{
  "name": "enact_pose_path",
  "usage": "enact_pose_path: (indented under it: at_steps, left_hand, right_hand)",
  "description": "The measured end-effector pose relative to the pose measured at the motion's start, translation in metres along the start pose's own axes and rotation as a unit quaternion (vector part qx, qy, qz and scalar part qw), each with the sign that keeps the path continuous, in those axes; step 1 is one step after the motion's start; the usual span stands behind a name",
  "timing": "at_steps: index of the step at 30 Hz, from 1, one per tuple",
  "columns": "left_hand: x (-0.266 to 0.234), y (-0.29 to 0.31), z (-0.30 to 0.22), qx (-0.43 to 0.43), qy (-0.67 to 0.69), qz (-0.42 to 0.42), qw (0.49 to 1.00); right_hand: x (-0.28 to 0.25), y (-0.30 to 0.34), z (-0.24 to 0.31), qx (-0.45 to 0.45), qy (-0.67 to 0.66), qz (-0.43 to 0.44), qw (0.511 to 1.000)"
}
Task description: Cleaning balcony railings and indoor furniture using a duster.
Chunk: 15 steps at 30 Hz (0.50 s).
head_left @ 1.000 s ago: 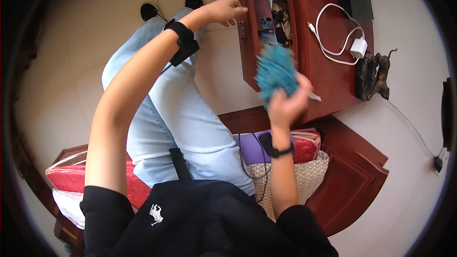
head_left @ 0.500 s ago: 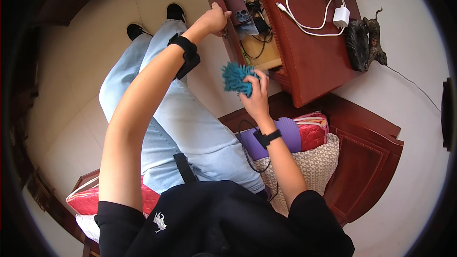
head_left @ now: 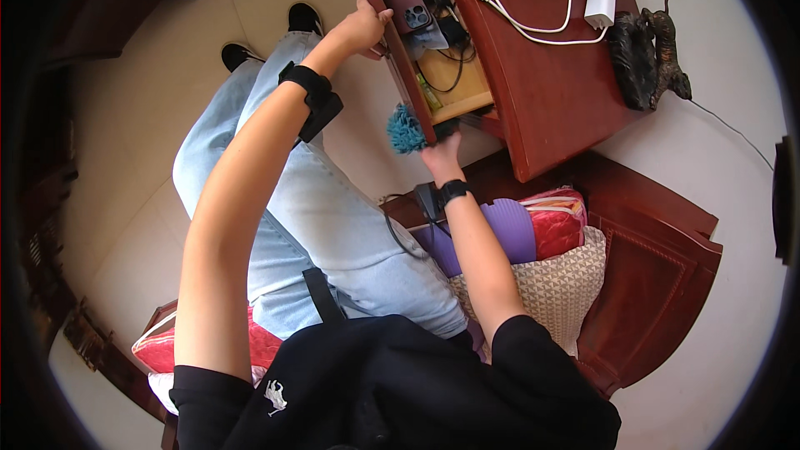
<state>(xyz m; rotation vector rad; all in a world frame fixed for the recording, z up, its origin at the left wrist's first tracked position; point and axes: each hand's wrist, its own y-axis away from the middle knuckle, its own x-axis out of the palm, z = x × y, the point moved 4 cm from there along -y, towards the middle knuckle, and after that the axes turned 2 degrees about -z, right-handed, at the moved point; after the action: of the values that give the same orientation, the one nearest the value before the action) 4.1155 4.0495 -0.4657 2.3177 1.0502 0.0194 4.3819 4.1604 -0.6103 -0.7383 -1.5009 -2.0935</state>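
My left hand (head_left: 362,27) grips the outer side of a pulled-out dark red wooden drawer front (head_left: 402,67), with fingertips over its top edge. At the drawer's near corner is my right hand (head_left: 443,155), its fingers largely hidden by the wood. It holds a teal chenille cleaning mitt (head_left: 406,130), whose shaggy strands show against the outside of the drawer front. Inside the drawer lie a dark mauve phone (head_left: 404,2) with several lenses, black cables (head_left: 454,33) and a small yellow-green item (head_left: 429,92).
On the red cabinet top (head_left: 542,92) rest a white charger (head_left: 599,8) with its cable and a dark animal figurine (head_left: 667,54). Below are a purple roll (head_left: 510,229), a red quilted bundle (head_left: 557,229) and a patterned cushion (head_left: 542,287), beside a wooden panel (head_left: 646,283).
My right hand has brought the mitt from in front of the drawer to its near corner, against the drawer front. My left hand keeps its grip on the drawer; the view has shifted slightly.
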Motion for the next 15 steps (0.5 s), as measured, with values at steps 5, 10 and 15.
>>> enact_pose_path:
  at_steps: [5, 10, 15]
  left_hand:
    - [-0.002, 0.004, 0.004, -0.05, 0.035, 0.01, 0.998]
    - [-0.002, 0.003, 0.006, -0.038, 0.024, -0.006, 0.999]
    - [-0.009, -0.002, 0.015, 0.008, -0.043, -0.047, 0.998]
  right_hand:
    - [0.009, -0.004, -0.012, 0.035, 0.046, 0.001, 0.998]
    - [-0.013, 0.021, -0.001, 0.057, 0.088, -0.055, 0.993]
    - [-0.004, 0.049, 0.006, 0.094, 0.177, -0.071, 0.977]
